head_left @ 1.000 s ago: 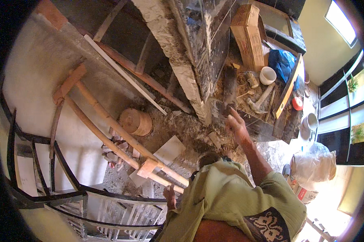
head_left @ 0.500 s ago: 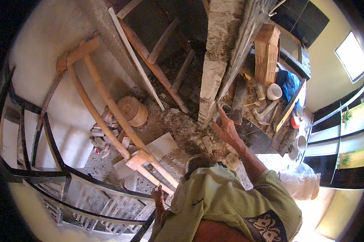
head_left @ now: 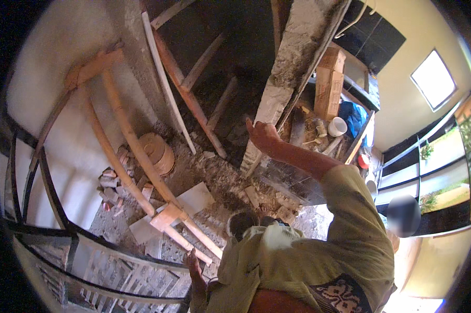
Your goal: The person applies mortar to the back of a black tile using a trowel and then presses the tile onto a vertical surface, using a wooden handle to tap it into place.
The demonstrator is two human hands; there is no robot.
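My right hand (head_left: 264,136) is raised in front of the rough, plastered end of a wall (head_left: 293,68). Its index finger points out to the upper left, and nothing is in the hand. I cannot tell whether it touches the wall. Low on the left, my left hand (head_left: 192,263) is beside the lower ends of two long wooden poles (head_left: 133,141), joined by a wooden block (head_left: 165,216). Its fingers look stretched out and hold nothing that I can see; a gap seems to separate it from the poles.
A wooden ladder-like frame (head_left: 186,94) leans in the dark opening. Rubble, a round block (head_left: 156,154) and a pale board (head_left: 196,201) lie on the floor. A cluttered counter holds a cardboard box (head_left: 329,86) and white tub (head_left: 337,127). Behind right is a person (head_left: 402,216). Dark railing (head_left: 136,250) curves left.
My right hand has swung up and left across the wall end, its finger now pointing more leftward. The view has shifted, and a person has come into sight at the right.
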